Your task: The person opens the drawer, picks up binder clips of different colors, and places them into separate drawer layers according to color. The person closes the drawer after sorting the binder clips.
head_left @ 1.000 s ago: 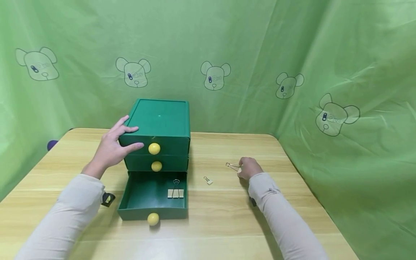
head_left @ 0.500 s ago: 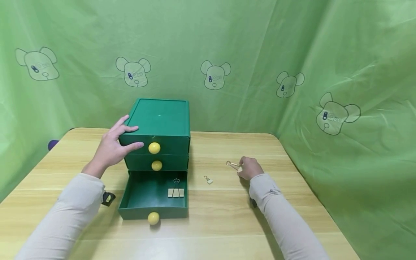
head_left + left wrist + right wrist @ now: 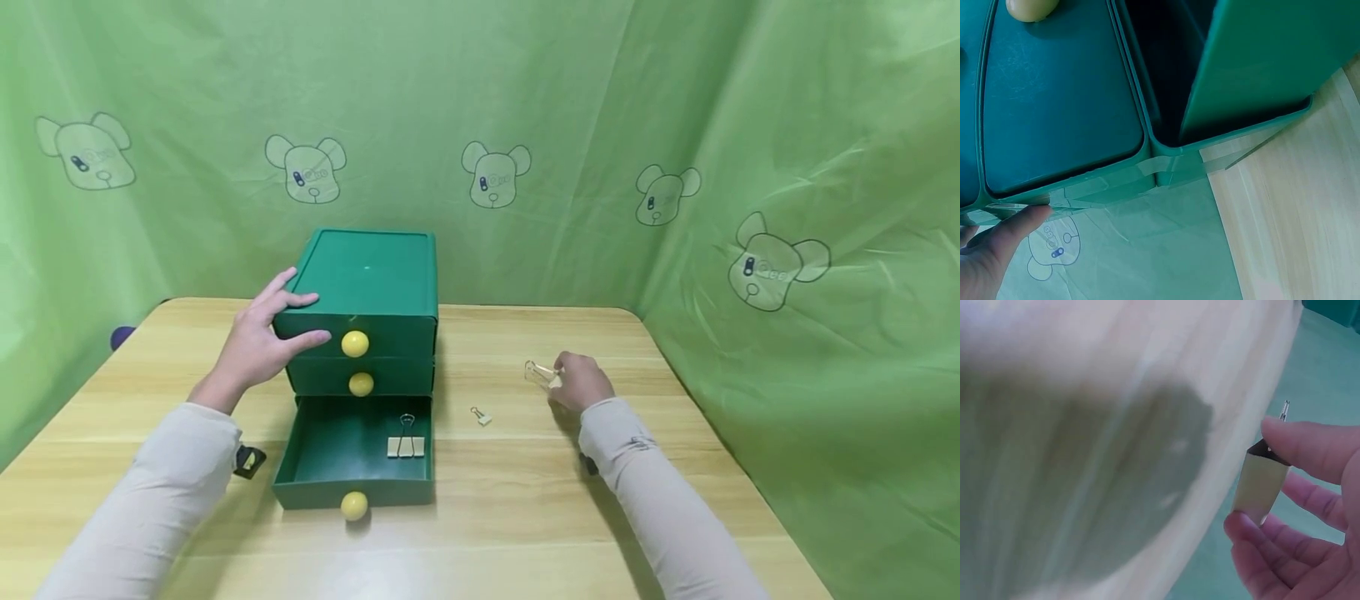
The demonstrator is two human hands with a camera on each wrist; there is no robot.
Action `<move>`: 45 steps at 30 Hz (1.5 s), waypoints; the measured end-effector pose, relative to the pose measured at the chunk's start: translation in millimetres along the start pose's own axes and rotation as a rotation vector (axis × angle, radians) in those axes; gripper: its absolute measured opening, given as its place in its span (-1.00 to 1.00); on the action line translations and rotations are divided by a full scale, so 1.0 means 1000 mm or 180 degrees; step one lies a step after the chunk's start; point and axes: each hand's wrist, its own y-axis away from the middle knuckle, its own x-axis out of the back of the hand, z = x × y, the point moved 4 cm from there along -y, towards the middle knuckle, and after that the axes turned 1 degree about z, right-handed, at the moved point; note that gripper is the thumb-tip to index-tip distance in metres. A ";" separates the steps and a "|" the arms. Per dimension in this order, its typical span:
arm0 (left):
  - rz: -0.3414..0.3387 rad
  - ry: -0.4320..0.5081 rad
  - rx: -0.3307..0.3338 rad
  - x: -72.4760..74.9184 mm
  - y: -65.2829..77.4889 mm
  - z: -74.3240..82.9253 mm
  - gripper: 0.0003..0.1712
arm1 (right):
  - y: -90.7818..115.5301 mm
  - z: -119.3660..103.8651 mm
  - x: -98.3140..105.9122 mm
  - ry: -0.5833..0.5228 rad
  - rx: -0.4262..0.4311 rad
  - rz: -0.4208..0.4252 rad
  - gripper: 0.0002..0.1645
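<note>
In the head view my left hand (image 3: 255, 342) rests on the front left corner of a green drawer unit (image 3: 367, 271), its fingers spread over the top edge. My right hand (image 3: 583, 382) pinches a cream binder clip (image 3: 1260, 484) between thumb and fingers; its wire handles point left in the head view. The unit's bottom drawer (image 3: 337, 442) is pulled out, and a larger cream binder clip (image 3: 406, 447) lies inside at its right. A small binder clip (image 3: 482, 418) lies on the table between the drawer and my right hand.
Yellow ball knobs (image 3: 356, 343) stick out from the drawer fronts. The wooden table (image 3: 525, 500) reaches back to a green curtain (image 3: 390, 100) with bear outlines, which also hangs along the right side. A purple round object (image 3: 122, 337) shows past the left table edge.
My right hand has risen slightly from the table with the binder clip, moving a little away from me. The left hand stays on the drawer unit.
</note>
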 end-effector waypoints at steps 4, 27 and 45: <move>0.0002 0.0009 0.0006 0.001 0.000 -0.001 -0.34 | 0.001 -0.003 0.010 0.0011 0.0048 0.0106 -0.40; -0.0002 0.0048 -0.0072 0.001 0.000 0.001 -0.36 | 0.006 -0.020 0.049 -0.0045 0.0071 0.0187 -0.34; 0.0034 0.0042 -0.0044 0.000 0.001 0.001 -0.36 | 0.025 -0.045 0.040 -0.0063 0.0308 0.0142 -0.38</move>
